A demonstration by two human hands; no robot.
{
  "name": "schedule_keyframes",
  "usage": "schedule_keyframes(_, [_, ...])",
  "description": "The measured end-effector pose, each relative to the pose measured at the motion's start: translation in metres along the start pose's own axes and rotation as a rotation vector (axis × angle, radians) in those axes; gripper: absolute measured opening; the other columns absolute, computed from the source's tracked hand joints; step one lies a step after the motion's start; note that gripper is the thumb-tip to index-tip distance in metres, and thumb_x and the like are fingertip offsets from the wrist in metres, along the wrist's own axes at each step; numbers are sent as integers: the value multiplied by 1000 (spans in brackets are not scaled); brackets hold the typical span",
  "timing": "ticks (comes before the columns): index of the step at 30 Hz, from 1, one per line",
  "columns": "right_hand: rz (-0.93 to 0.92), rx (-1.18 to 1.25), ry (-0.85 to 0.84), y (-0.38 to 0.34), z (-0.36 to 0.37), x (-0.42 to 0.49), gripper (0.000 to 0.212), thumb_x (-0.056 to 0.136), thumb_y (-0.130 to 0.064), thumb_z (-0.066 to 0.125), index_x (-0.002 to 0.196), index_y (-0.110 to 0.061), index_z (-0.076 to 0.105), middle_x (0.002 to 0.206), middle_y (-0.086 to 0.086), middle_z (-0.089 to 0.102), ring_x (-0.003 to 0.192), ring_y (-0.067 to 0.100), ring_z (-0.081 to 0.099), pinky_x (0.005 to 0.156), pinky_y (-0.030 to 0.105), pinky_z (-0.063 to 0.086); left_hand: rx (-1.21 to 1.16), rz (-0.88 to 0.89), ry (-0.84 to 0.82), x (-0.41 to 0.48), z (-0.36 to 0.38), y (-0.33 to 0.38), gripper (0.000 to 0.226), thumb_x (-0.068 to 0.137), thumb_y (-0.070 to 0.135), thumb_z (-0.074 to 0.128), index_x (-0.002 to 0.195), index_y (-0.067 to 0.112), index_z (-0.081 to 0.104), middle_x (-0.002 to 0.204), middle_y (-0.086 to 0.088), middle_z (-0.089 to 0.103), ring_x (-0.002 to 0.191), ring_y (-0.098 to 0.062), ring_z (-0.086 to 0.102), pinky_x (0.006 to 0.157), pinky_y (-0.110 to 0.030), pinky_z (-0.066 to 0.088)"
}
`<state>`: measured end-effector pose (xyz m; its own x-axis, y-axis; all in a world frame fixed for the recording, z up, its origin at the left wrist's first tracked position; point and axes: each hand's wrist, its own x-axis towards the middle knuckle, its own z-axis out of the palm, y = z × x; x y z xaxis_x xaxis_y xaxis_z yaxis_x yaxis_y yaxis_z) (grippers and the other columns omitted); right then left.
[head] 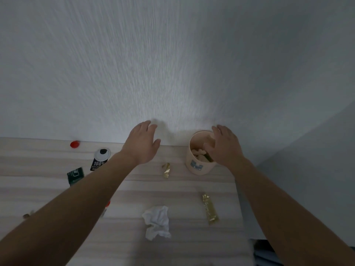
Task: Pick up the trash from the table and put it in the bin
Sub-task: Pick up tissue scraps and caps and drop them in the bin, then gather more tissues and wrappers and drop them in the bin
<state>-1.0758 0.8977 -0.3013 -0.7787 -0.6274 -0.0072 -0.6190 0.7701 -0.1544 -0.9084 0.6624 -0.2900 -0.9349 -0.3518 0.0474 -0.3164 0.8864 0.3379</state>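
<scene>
Against white wall [172,64], striped table [182,189]; left hand [141,144], right hand [224,146] splayed, empty; bin [199,170] apparently under right.

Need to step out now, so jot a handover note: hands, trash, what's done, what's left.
Left hand: open, above the table, holding nothing.
Right hand: open, over the mouth of the bin.
Done: some trash already lies in the bin.
Left on the table: tissue, long gold wrapper, small gold wrapper, green packet, black-and-white pouch, red cap.
</scene>
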Motion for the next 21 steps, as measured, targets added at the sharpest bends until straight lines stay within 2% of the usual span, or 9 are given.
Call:
schedule_keyframes(4, [4,-66,50,-2,-15,-17,57,93,-41,39,140,-9,36,146,11,40,136,28,34,113,45,30,15,7,5,-10,-8,7,56,95,33,48,142,6,35,151,-20,32,140,-35,27,115,-44,23])
schedule_keyframes(8, [16,-103,104,-7,-32,-40,51,93,-39,35,133,-7,41,134,12,51,123,29,46,102,46,40,36,19,15,-27,-19,13,56,96,34,46,143,7,34,151,-19,32,140,-34,27,116,-45,23])
schedule_keyframes(14, [46,-126,165,-22,-47,-87,46,96,-36,36,131,-8,45,130,11,53,122,29,46,102,45,38,93,43,41,-63,-29,17,51,97,35,42,141,9,37,148,-16,36,137,-32,30,113,-45,22])
schedule_keyframes(18, [73,-127,158,-38,-48,-124,54,87,-41,29,126,-8,49,122,11,57,115,30,50,97,45,41,92,68,30,-94,-26,17,49,97,35,41,140,10,38,145,-14,39,135,-31,33,112,-45,23])
schedule_keyframes(21, [96,-133,141,-51,-42,-152,50,89,-39,40,127,-7,47,123,10,56,115,30,49,98,44,41,84,83,6,-119,-19,12,50,97,36,39,140,11,37,147,-13,38,136,-30,31,114,-46,21])
